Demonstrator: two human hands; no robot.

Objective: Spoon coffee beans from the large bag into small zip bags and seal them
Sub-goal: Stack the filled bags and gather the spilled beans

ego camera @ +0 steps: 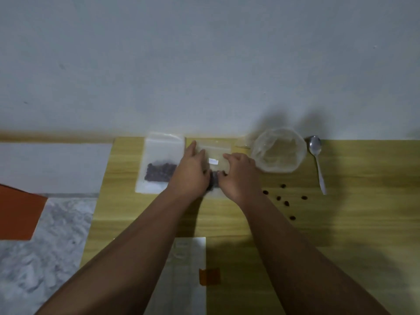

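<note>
Hands (191,171) cover, maybe press, zip bag (216,151); spoon (316,155) right.

Single head-worn wide-angle view; faces forward-down, close over table (341,235), wall (204,53) beyond.

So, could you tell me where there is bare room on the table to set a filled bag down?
Bare wood lies right of the spoon and at the near right, past the loose beans. The far edge is crowded: filled zip bag, left hand and right hand on a second bag, large bag.
</note>
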